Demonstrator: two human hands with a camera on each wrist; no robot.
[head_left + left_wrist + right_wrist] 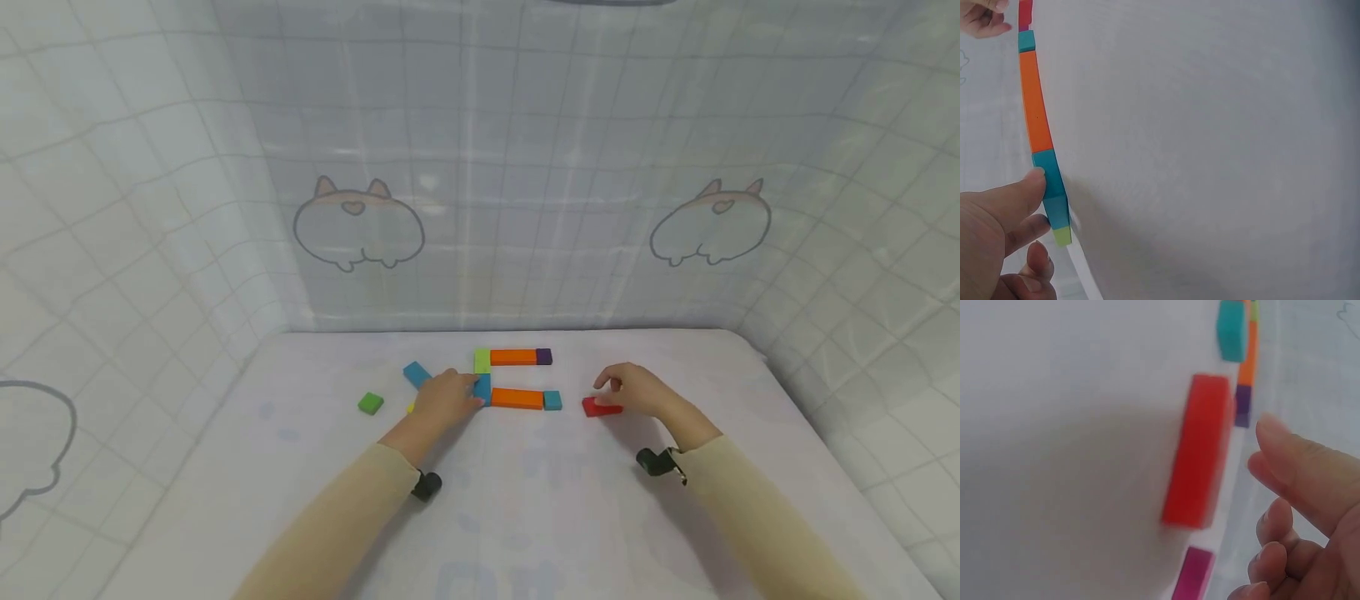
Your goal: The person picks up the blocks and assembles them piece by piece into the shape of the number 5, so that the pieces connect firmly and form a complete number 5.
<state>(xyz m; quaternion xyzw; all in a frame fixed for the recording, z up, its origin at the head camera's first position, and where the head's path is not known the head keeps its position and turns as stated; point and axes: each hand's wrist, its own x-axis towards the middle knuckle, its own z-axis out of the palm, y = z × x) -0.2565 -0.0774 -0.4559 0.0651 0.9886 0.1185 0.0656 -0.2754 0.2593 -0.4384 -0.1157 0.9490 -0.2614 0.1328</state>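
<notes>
My left hand (pixel 444 398) reaches to a blue block (pixel 483 390), pinching it between thumb and index finger at its near and far ends. That block touches the left end of a long orange block (pixel 517 398); a small teal block (pixel 552 400) stands at the other end. Behind it lies a lime block (pixel 482 361). My right hand (pixel 633 388) hovers by a red block (pixel 602 407), fingers loosely bent and holding nothing. In the right wrist view the red block (pixel 1197 453) lies apart from the fingertips, with a magenta block (pixel 1194 575) close by.
A second orange block (pixel 513 357) with a dark purple block (pixel 543 357) at its right end lies farther back. Left of my left hand are a blue block (pixel 416 374), a green block (pixel 371 403) and a partly hidden yellow piece (pixel 410 408). A patterned curtain (pixel 525 208) hangs behind the table.
</notes>
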